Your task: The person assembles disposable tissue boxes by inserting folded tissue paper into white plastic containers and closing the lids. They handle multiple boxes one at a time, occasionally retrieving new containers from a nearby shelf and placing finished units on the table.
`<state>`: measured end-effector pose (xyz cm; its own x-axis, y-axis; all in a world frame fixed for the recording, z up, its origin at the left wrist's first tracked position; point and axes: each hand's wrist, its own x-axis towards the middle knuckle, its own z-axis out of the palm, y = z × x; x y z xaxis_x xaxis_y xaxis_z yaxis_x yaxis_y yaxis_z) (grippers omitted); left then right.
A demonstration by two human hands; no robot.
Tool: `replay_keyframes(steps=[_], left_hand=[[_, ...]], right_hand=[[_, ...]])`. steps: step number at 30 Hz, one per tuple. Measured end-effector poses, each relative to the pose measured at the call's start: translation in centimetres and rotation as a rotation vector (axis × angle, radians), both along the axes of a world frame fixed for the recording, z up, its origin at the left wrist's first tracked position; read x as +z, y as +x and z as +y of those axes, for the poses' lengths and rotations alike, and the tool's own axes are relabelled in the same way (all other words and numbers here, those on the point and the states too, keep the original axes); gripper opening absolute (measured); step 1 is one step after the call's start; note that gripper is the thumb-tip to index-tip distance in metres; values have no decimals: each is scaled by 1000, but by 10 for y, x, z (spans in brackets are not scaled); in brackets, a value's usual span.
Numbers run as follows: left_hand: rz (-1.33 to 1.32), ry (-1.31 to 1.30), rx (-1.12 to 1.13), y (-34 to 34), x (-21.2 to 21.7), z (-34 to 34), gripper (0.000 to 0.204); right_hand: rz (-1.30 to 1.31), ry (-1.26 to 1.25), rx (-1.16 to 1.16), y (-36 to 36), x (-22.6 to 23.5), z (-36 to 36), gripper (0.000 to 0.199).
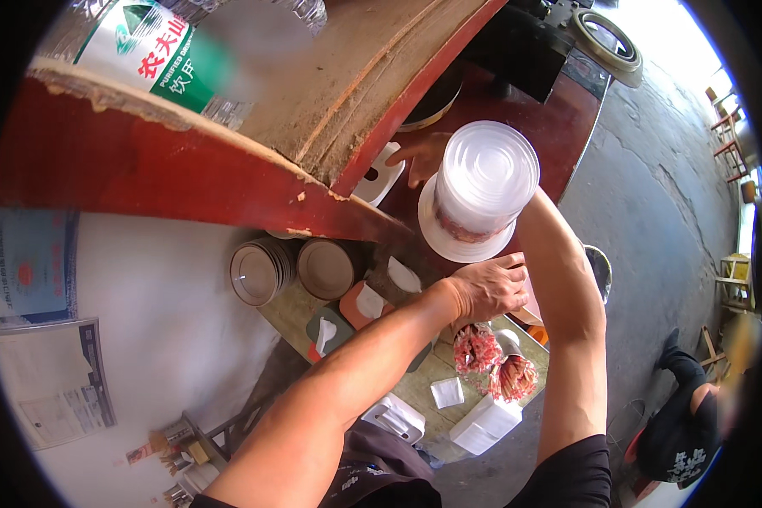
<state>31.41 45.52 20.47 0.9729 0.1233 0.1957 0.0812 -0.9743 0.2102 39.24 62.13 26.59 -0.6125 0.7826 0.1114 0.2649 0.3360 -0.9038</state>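
Gripping a stack of clear plastic lidded containers (483,188) from below, right hand (423,157) partly hidden; left hand (488,288) hangs loosely curled, empty, above bundled red-wrapped chopsticks (477,349)

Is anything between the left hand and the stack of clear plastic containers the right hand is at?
Nothing visible does. The left hand hangs just below the stack of clear containers, with open air between. The right hand is mostly hidden behind the stack.
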Motion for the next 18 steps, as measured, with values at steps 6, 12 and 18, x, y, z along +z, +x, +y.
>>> replay_keyframes(steps=[6, 12, 18], left_hand=[[-130, -85, -7, 2, -5, 1, 21], [-83, -75, -24, 4, -1, 0, 23], [-76, 4, 0, 0, 11, 2, 20]], right_hand=[[1, 20, 11, -3, 4, 0, 27], [-1, 43, -11, 5, 8, -4, 27], [20, 69, -7, 4, 13, -5, 28]])
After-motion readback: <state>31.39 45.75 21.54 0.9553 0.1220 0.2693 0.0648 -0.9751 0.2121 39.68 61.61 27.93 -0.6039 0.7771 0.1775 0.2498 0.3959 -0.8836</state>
